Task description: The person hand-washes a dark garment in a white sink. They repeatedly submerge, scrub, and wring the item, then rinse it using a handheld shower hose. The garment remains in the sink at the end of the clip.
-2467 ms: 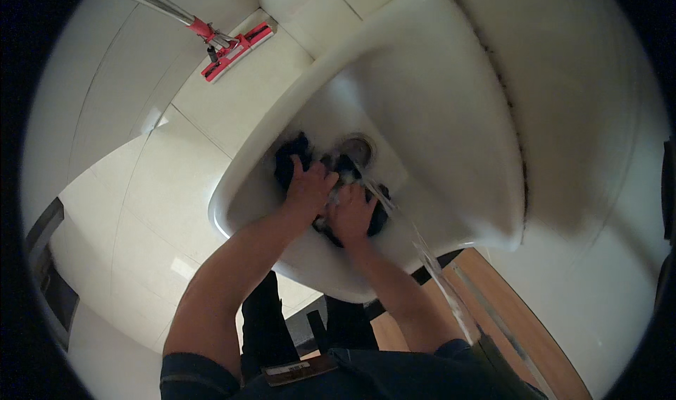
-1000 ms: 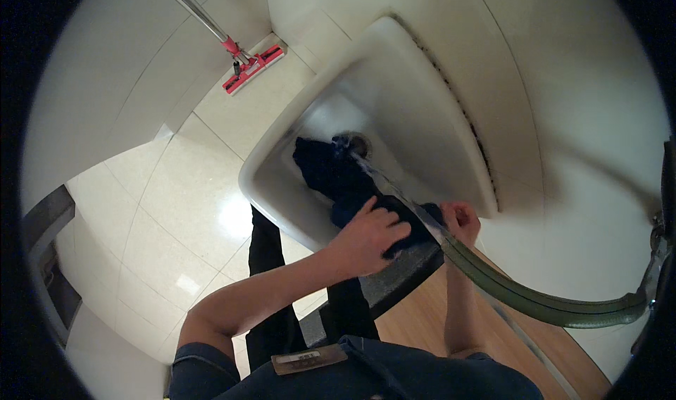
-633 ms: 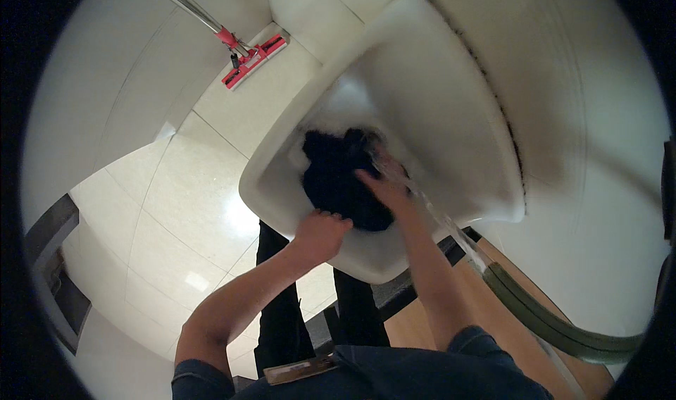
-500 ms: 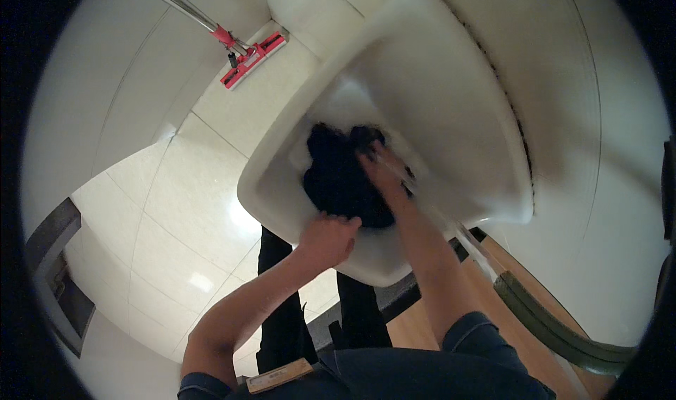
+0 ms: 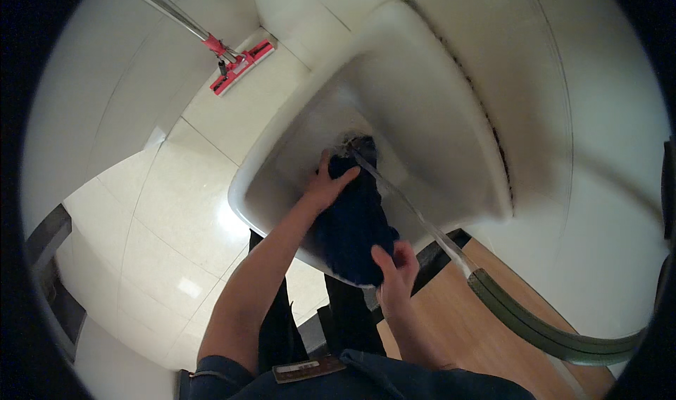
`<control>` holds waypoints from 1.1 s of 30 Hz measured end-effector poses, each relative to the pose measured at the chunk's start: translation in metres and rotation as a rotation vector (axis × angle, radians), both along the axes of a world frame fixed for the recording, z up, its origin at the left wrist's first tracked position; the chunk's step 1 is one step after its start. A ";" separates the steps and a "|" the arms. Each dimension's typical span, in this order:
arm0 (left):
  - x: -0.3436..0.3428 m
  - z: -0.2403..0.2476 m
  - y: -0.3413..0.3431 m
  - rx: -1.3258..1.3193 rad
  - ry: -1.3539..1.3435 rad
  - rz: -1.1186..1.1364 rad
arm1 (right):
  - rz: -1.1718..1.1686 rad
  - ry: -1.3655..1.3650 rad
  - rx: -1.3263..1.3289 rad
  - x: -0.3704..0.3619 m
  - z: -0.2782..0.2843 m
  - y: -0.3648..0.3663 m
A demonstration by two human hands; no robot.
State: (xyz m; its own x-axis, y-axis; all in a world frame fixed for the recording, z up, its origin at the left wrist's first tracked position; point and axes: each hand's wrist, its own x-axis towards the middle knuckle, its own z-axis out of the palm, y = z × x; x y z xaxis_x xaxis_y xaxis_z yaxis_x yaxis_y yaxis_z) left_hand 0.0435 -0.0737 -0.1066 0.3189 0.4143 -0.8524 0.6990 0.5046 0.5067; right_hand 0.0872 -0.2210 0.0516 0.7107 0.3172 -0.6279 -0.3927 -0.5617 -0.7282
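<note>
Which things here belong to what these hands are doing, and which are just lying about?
In use:
dark blue cloth, with the left grip and right grip on it
white basin
water stream
green spout

Apparently lying about:
red-headed mop
dark grey object at the left edge, kind unclear

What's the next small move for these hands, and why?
I'd probably have the right hand feed the dark blue cloth slightly forward: the water stream lands at its far end, near the left hand, while the near end, held by the right, is at the sink's near rim, out of the stream.
</note>
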 end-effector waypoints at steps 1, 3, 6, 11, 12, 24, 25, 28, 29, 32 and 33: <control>0.005 0.004 -0.002 -0.193 -0.010 0.170 | 0.010 0.018 0.049 -0.001 0.010 -0.005; 0.005 0.000 -0.004 -0.333 -0.200 0.027 | 0.041 -0.039 0.109 -0.001 0.013 -0.009; -0.005 -0.015 0.001 -0.293 -0.363 -0.021 | -0.013 -0.059 0.077 0.015 0.001 -0.003; -0.030 -0.033 0.032 0.272 -0.139 -0.601 | 0.778 -0.034 -0.437 0.074 -0.060 -0.039; -0.024 -0.014 0.030 0.327 -0.018 -0.817 | 0.816 -0.030 -0.461 0.086 -0.076 -0.041; 0.035 -0.071 0.044 0.816 -0.081 -0.872 | 1.120 -0.493 -0.674 0.106 -0.222 0.076; 0.038 -0.079 0.046 0.760 -0.085 -0.728 | 1.081 -0.427 -0.629 0.118 -0.223 0.083; 0.049 -0.084 0.040 0.658 -0.169 -0.605 | 0.775 -0.187 -0.385 0.165 -0.249 0.034; 0.031 -0.086 0.038 0.613 -0.158 -0.626 | 0.747 -0.103 -0.309 0.150 -0.245 0.021; -0.019 -0.052 0.028 0.448 -0.132 -0.942 | 0.854 -0.108 -0.216 0.085 -0.159 0.005; -0.032 -0.034 0.015 0.694 -0.125 -1.038 | 0.908 -0.245 -0.235 0.060 -0.136 -0.004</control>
